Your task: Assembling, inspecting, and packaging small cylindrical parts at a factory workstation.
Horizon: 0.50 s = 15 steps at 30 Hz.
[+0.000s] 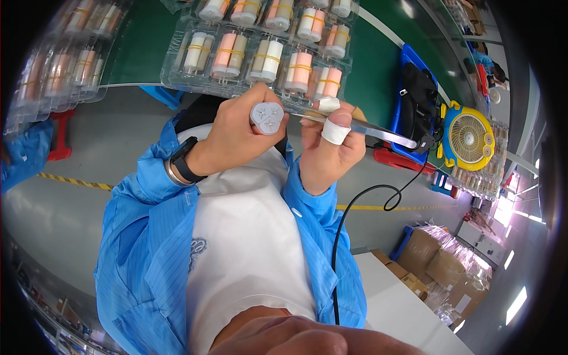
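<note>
My left hand (234,133) is wrapped round a grey bundle end with a rounded three-lobed cap (267,118), whose face carries star-shaped marks. The rest of that piece is hidden in my fist. My right hand (328,151), with white tape on its thumb and a finger, grips metal tweezers (387,135). Their thin tip points left, close beside the capped piece; whether it touches cannot be made out. Just beyond both hands lies a clear plastic tray (170,72) of upright pink, white and grey cylinder bundles (228,52) tied with yellow bands.
More filled trays (59,77) are stacked at the left on the green bench (139,53). At the right stand a blue bin (408,56) holding a black bag (417,97) and a yellow-blue fan (469,137). A black cable (355,198) hangs beside my right arm. Wrapped cartons (444,266) sit behind.
</note>
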Available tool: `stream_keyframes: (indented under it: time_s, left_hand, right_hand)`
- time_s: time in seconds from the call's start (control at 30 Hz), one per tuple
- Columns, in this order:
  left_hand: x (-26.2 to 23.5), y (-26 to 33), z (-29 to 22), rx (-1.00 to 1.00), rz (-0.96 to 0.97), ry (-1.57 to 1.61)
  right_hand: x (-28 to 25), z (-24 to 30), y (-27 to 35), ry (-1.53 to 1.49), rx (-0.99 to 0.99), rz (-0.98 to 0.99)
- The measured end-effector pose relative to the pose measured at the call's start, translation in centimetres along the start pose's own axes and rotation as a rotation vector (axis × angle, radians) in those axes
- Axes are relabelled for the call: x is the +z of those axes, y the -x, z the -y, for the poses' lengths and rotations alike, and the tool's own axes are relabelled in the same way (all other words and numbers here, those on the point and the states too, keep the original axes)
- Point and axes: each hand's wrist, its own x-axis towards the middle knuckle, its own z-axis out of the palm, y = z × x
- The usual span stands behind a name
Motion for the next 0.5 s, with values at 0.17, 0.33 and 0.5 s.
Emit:
stream_keyframes:
  time_s: [0.17,0.33,0.5]
  left_hand:
    - [-0.2,0.0,0.0,0.011,0.014,-0.046]
    - [-3.0,0.4,-0.8,-0.119,0.105,0.23]
    - [-9.6,-3.8,-2.9,0.445,0.079,-0.317]
  right_hand:
    - [-0.4,-0.1,0.0,-0.001,-0.005,0.007]
    - [-1.9,0.1,-0.8,0.001,-0.052,0.037]
    - [-2.1,0.0,-2.2,0.19,-0.227,0.016]
